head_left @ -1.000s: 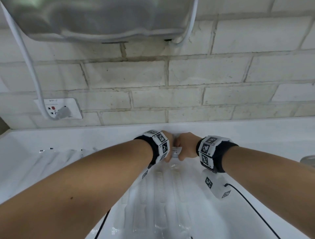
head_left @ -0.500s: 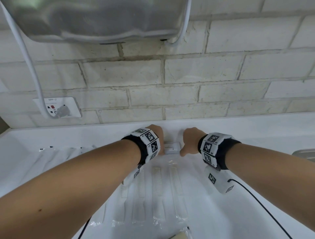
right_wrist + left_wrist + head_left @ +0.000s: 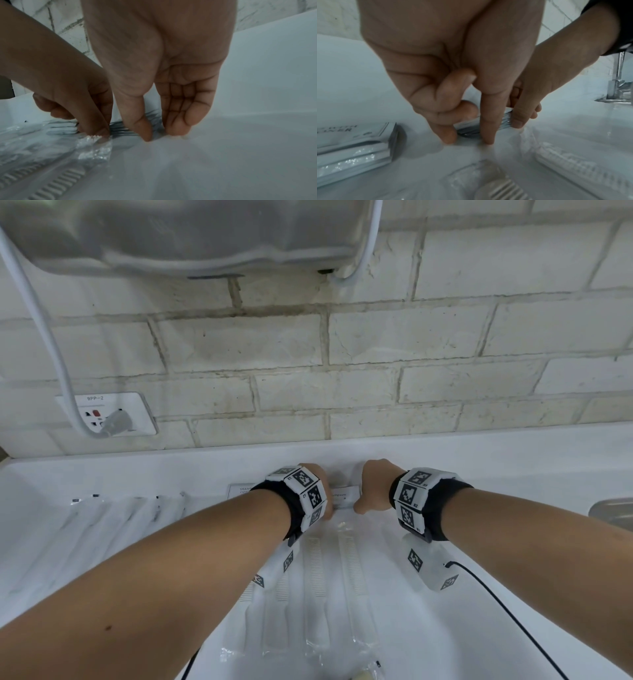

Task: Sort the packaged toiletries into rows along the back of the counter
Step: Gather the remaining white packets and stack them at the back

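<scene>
A small stack of toothpaste sachets (image 3: 345, 496) lies at the back of the white counter (image 3: 513, 467). My left hand (image 3: 325, 508) pinches its left end, thumb in front and fingers behind, fingertips down on the counter (image 3: 469, 139). My right hand (image 3: 363, 505) pinches the right end between thumb and fingers (image 3: 163, 134). The sachets (image 3: 467, 128) show as thin silver edges between the hands (image 3: 126, 129). A stack of conditioner sachets (image 3: 239, 491) lies just left of them (image 3: 351, 146).
Several combs in clear wrappers (image 3: 318, 570) lie side by side in front of the hands. Wrapped toothbrushes (image 3: 120, 508) lie in a row at the left. A faucet (image 3: 618, 81) and sink edge (image 3: 613, 511) are at the right. A wall socket (image 3: 106, 414) sits above the counter.
The hands have drawn a little apart and moved toward the back wall. The toothpaste sachets now show between them, down on the counter.
</scene>
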